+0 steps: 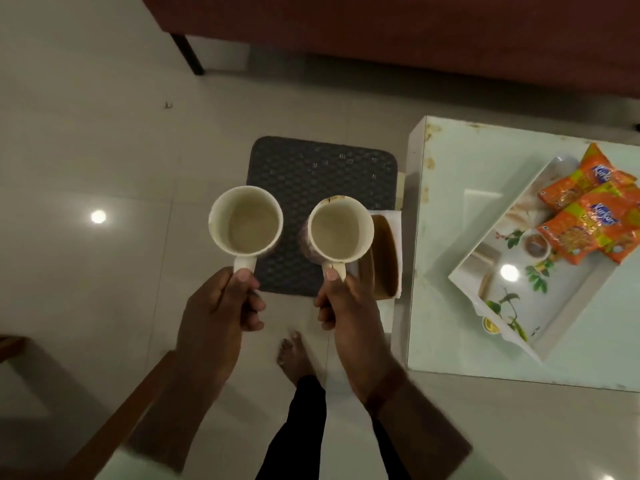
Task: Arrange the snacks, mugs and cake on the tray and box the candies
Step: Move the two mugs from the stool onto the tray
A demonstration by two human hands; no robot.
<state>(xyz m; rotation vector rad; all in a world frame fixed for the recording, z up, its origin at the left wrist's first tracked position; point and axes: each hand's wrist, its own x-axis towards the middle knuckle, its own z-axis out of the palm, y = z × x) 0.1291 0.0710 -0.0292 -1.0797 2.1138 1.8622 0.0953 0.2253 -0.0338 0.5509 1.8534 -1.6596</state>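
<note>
I hold two cream mugs upright over the floor, both empty inside. My left hand grips the handle of the left mug. My right hand grips the handle of the right mug. To the right, a white rectangular tray with a leaf print lies on a glossy white table. Two orange snack packets rest on the tray's far end. A small yellow item sits by the tray's near edge.
A dark perforated stool seat stands under the mugs. A brown piece on white paper lies between stool and table. A red-brown sofa runs along the top. My bare foot is on the tiled floor.
</note>
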